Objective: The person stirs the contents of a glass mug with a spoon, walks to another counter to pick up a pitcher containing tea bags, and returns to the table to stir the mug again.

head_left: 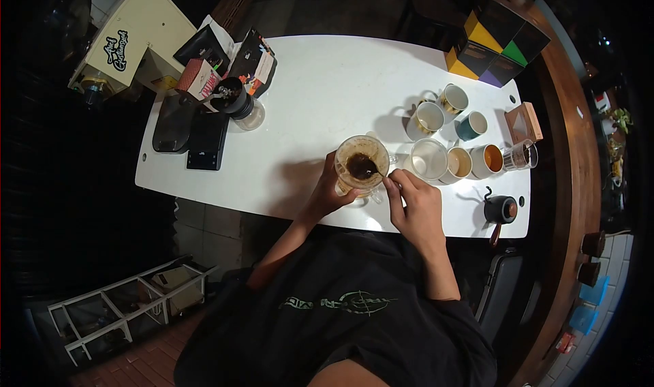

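Note:
Near the front edge of the white table, my left hand [328, 193] is wrapped round the near left side of a coffee dripper [344, 154]. Inside the dripper lies a wet, dark pool of coffee [361, 165], with brown grounds clinging to the filter walls. Below it, a clear glass vessel [371, 195] with a handle shows in part. My right hand [414, 199] pinches the handle of a thin spoon [383, 176], whose tip dips into the coffee. Just beyond my right hand stands a wide clear glass [429, 159].
Several cups, among them a teal cup [472, 125] and an orange-lined cup [488, 159], stand to the right. A black gooseneck kettle [501, 210] sits at the right front. A hand grinder [235, 101], a black scale [207, 142] and boxes occupy the left. Dark boxes [487, 46] stand far right.

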